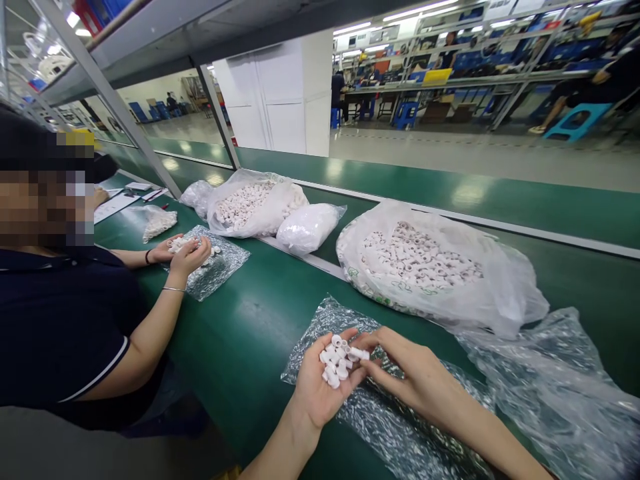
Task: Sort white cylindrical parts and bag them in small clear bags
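Observation:
My left hand is palm up and cupped around a heap of small white ring-like parts. From the right, my right hand reaches over that heap, its thumb and fingertips pinching a white piece at the palm's edge. Both hands are above a crumpled clear plastic sheet on the green table. Behind them lies a large open translucent bag full of the same white parts.
At the left, a person holds similar parts over another clear sheet. Further bags and a tied white bag stand along the table's middle. A metal post and overhead shelf rise behind. More clear plastic lies right.

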`<state>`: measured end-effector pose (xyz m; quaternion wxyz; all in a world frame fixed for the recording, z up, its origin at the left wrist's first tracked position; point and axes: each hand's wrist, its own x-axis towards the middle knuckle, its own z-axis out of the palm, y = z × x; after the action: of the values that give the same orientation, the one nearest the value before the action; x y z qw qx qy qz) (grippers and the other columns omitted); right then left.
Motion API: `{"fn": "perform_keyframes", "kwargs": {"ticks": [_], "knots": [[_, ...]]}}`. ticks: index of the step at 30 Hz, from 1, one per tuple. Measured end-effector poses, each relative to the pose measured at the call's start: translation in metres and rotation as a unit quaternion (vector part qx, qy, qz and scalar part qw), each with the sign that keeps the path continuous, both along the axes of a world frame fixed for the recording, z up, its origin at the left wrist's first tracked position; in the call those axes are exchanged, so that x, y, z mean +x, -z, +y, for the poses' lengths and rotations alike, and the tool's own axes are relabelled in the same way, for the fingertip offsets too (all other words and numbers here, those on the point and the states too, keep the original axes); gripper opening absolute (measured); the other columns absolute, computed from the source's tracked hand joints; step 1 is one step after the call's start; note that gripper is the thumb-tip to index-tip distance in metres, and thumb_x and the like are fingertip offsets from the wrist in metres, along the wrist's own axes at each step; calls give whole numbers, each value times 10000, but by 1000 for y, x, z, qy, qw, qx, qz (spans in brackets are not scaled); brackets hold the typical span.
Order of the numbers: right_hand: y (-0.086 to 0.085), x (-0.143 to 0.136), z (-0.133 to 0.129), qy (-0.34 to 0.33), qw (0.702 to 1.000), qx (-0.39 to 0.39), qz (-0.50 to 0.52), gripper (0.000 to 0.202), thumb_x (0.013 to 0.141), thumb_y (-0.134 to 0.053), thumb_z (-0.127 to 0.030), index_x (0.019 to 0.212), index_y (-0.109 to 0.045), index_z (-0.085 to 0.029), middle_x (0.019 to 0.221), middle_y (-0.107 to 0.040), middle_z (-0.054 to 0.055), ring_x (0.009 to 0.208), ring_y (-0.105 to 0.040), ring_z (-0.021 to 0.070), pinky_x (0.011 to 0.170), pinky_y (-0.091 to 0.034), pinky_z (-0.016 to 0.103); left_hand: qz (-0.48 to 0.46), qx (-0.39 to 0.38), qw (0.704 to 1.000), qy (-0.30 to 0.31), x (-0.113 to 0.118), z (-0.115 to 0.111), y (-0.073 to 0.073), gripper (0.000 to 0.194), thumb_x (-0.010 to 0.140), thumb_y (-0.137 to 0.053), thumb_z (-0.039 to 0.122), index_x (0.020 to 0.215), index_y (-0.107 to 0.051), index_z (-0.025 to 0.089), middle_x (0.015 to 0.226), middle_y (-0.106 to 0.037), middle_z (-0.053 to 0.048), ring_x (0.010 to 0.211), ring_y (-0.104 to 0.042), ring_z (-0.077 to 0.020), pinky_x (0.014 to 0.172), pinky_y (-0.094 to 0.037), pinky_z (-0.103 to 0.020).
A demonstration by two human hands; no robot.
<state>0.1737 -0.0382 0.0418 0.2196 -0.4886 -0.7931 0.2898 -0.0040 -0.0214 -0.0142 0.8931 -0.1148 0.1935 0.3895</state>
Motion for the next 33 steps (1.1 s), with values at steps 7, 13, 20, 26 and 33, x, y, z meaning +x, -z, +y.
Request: {"fn": "perform_keyframes", "kwargs": {"ticks": [7, 13, 20, 26, 33], "knots": [[9, 2, 4, 57, 995, 64, -60, 167, 992, -446, -377, 1044, -546, -254, 965, -643, 34, 738, -648, 167, 575, -488, 258, 1, 14, 1000, -1, 0, -1, -2, 466, 915, -529, 298, 1301, -496, 39, 1255, -604, -235, 1197, -579, -304, 994, -478, -433], [13, -7, 1, 53, 991, 99, -77, 188, 994, -443, -386, 1044, -560, -248, 954, -632, 39, 683, -636, 138, 528, -447, 235, -25, 35, 999, 20, 5, -5, -5, 391, 934, -498, 282, 1210, -564, 13, 1141, -664, -197, 1104, -633, -251, 971, -496, -367], [10, -9, 2, 83, 996, -10, -33, 194, 975, -470, -402, 930, -584, -251, 904, -636, 9, 699, -621, 152, 581, -449, 265, 12, 34, 998, 52, 16, -12, -3, 346, 926, -519, 272, 1123, -609, 2, 1086, -699, -176, 1034, -663, -250, 964, -509, -402], [-9, 3, 12, 78, 967, -171, 171, 307, 982, -433, -497, 997, -608, -244, 924, -660, 18, 821, -627, 184, 712, -495, 283, 56, 11, 996, 62, 8, -7, -5, 320, 940, -493, 309, 1109, -602, 59, 1026, -700, -147, 867, -702, -237, 677, -602, -325], [-12, 10, 13, 88, 968, -170, 159, 322, 972, -427, -528, 1058, -601, -272, 987, -639, 21, 904, -576, 205, 769, -462, 310, 40, 5, 999, 16, -12, 4, -6, 208, 940, -500, 273, 1010, -597, 103, 957, -647, -92, 647, -611, -112, 402, -449, -151]]}}
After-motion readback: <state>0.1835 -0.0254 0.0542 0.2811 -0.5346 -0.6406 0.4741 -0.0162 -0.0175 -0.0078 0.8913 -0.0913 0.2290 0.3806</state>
